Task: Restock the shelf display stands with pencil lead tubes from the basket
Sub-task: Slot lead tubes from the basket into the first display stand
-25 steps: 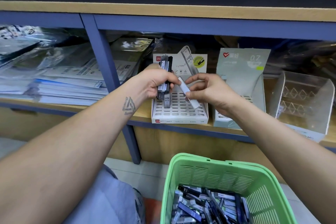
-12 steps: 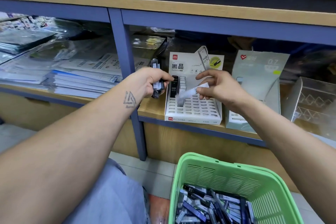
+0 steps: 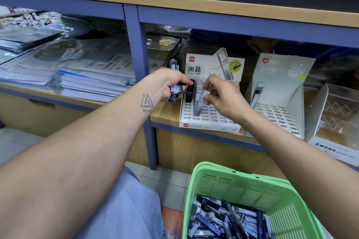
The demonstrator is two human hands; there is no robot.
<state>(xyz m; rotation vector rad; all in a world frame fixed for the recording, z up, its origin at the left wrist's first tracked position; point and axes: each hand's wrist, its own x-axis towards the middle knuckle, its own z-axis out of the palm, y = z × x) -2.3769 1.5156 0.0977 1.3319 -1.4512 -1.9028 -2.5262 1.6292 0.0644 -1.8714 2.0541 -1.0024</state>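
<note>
Right fingers (image 3: 210, 91) pinched a white HB 0.5 lead tube (image 3: 200, 105) over the display stand (image 3: 209, 120) slots. The left hand (image 3: 171, 85) gripped spare tubes (image 3: 174, 91). Light, stiff, probably slick; best held near its top.

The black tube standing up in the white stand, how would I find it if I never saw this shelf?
Look at the wooden shelf, just right of the blue post. There sits a white stand full of little slots, between the two hands. The black tube stands at its back left corner, under the left hand; the tubes beside it are pale grey, and only this one is black.
</note>
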